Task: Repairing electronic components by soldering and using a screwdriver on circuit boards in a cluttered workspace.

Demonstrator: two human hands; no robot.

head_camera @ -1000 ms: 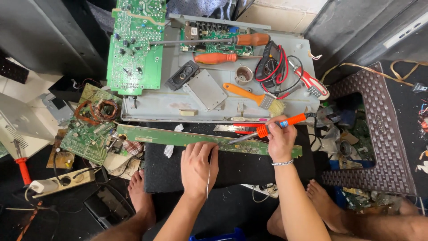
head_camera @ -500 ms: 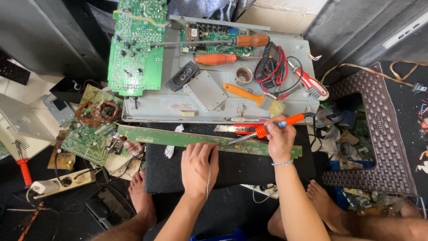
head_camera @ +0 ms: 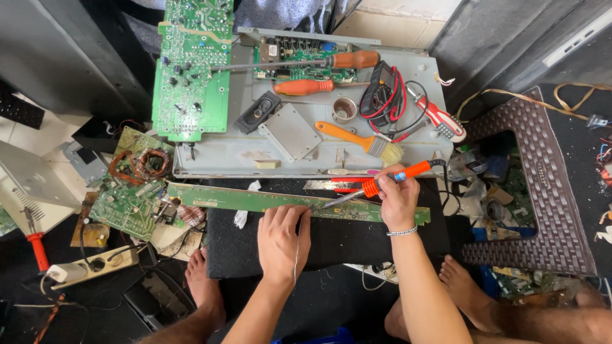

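Note:
A long narrow green circuit board (head_camera: 255, 199) lies across a black box (head_camera: 338, 239) in front of me. My right hand (head_camera: 396, 199) grips an orange-handled soldering iron (head_camera: 382, 183), its metal tip pointing left and down onto the board near my left fingertips. My left hand (head_camera: 284, 239) rests palm down on the black box, fingers touching the strip's near edge. A thin solder wire (head_camera: 296, 267) runs from that hand back along my wrist.
A grey metal chassis (head_camera: 223, 153) behind holds a green board (head_camera: 191, 64), two orange screwdrivers (head_camera: 305, 86), a brush (head_camera: 357, 137), a multimeter with leads (head_camera: 382, 99) and a speaker (head_camera: 257, 112). More boards (head_camera: 127, 204) and a power strip (head_camera: 95, 264) lie left; a brown stool (head_camera: 542, 191) right.

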